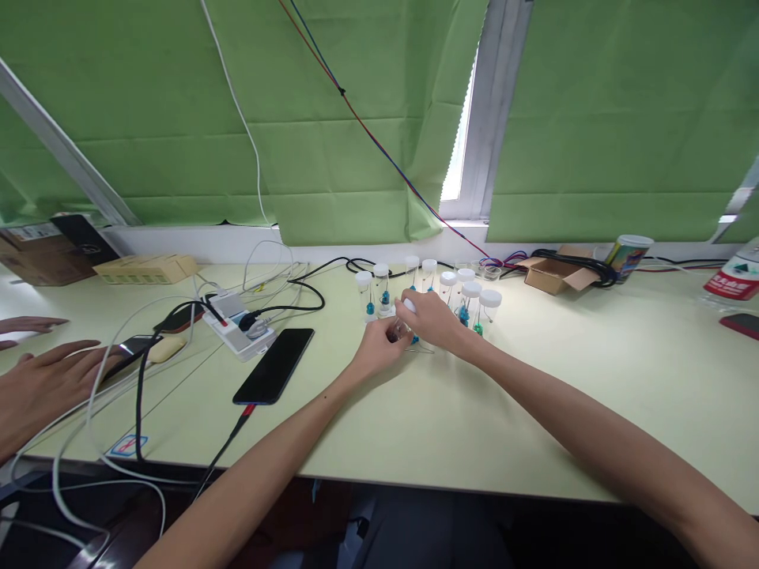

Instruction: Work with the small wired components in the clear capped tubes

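My left hand (381, 344) is closed around the lower part of a small clear vial, mostly hidden by my fingers. The fingers of my right hand (436, 318) grip its white cap (409, 305) from above. Around them stand several clear vials with white caps. One at the back left (383, 286) holds a blue part with thin wire leads, and another at the right (487, 310) has a green part inside. A thin wire (422, 351) lies on the table just in front of my hands.
A black phone (274, 366) on a cable and a white power strip (240, 328) lie left. Another person's hands (53, 387) rest at the far left. Behind are loose cables, an open cardboard box (554, 274) and a printed can (628, 257). A bottle (735, 276) stands far right.
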Available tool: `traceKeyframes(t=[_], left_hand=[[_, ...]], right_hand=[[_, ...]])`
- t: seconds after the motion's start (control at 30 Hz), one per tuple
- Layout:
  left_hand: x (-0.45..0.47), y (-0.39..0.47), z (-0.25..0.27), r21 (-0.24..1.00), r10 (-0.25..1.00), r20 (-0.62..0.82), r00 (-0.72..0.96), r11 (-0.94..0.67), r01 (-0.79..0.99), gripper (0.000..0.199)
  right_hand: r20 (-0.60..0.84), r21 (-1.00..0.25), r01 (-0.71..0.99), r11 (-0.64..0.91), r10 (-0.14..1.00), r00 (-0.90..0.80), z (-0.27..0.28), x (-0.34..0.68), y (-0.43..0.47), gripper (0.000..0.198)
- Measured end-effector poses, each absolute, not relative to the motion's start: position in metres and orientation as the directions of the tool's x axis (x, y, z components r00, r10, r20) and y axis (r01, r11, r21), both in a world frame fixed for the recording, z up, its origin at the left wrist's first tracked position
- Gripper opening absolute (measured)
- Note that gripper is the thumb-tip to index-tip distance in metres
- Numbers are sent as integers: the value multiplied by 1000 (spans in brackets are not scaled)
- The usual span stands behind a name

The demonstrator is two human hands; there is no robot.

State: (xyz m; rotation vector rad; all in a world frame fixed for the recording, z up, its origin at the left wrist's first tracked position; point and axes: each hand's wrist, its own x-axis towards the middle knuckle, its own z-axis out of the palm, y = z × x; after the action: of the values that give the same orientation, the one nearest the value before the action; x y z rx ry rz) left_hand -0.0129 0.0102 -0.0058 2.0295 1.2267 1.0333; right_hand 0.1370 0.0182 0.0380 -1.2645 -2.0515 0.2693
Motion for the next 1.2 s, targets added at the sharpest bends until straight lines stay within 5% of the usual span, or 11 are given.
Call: traceKeyframes(t=[0.63,1.2], left_hand=[[-12,9,-7,769,902,336,272,-429,474,32],[-10,8,-5,796,908,332,254,-414,441,24]], right_hand=[[510,-398,793,461,830,-227,27,131,17,27],[584,-581,581,570,789,-190,22,132,17,27]])
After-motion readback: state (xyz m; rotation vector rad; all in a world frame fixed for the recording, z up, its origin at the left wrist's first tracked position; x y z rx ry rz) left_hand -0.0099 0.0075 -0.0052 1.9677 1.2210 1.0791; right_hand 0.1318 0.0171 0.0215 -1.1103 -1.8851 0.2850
